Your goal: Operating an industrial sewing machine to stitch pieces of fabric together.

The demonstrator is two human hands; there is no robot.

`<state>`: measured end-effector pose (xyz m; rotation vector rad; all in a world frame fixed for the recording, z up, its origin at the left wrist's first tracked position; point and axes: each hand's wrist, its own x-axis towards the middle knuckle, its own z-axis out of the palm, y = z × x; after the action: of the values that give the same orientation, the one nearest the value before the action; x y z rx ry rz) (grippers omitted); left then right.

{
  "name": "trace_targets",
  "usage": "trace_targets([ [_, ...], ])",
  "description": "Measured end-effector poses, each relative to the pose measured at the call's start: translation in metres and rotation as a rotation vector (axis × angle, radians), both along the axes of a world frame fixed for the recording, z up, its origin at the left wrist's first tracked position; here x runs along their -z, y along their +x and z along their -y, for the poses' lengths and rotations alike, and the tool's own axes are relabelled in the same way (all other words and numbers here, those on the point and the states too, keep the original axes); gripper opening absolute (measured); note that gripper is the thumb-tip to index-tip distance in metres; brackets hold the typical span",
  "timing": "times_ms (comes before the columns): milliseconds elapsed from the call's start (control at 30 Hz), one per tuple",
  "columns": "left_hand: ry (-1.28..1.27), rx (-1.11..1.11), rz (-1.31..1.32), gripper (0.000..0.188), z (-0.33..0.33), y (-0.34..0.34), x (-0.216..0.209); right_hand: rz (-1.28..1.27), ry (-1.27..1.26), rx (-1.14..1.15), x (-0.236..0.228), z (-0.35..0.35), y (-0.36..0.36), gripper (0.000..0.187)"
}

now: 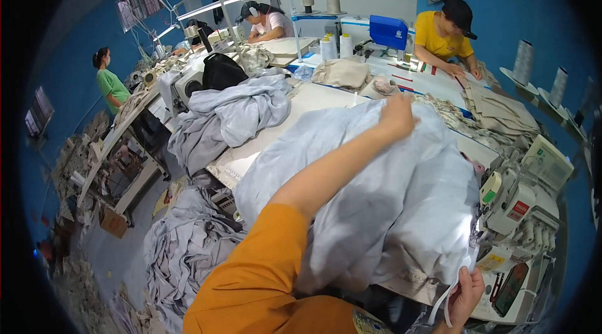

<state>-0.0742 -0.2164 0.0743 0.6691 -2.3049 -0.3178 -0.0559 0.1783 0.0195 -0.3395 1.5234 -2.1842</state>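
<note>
A big piece of pale blue-grey cloth lies heaped over the white worktable in front of me. My left arm reaches across it, and my left hand is closed on the cloth at its far side. Low on the right, my right hand pinches a narrow white strip by the cloth's edge; the strip's loose end loops down beside the fingers. Just beyond that hand, the cloth's right edge meets a lit sewing machine. The machine's needle area is too small to make out.
More blue-grey cloth is piled at the left, and a grey heap sits below it. A phone lies right of my right hand. Thread cones stand at the far right. Across the table, a person in yellow handles beige fabric.
</note>
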Motion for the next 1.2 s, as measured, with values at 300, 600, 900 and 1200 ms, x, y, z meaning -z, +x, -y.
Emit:
trace_targets([
  [300,0.094,0.539,0.495,0.045,-0.108,0.100,0.079,0.030,-0.031,0.021,-0.001,0.003,0.006,0.012],
  [600,-0.312,0.166,-0.045,0.010,-0.069,0.062,0.036,-0.027,0.033,0.096,-0.001,0.007,0.017,0.013],
  [900,0.258,1.191,-0.272,0.019,-0.204,0.075,0.001,-0.224,0.194,0.090,-0.001,-0.008,0.031,0.031],
  [1200,-0.244,1.268,-0.216,0.012,-0.220,0.073,0.030,-1.387,0.340,0.127,0.007,-0.036,0.053,0.020],
])
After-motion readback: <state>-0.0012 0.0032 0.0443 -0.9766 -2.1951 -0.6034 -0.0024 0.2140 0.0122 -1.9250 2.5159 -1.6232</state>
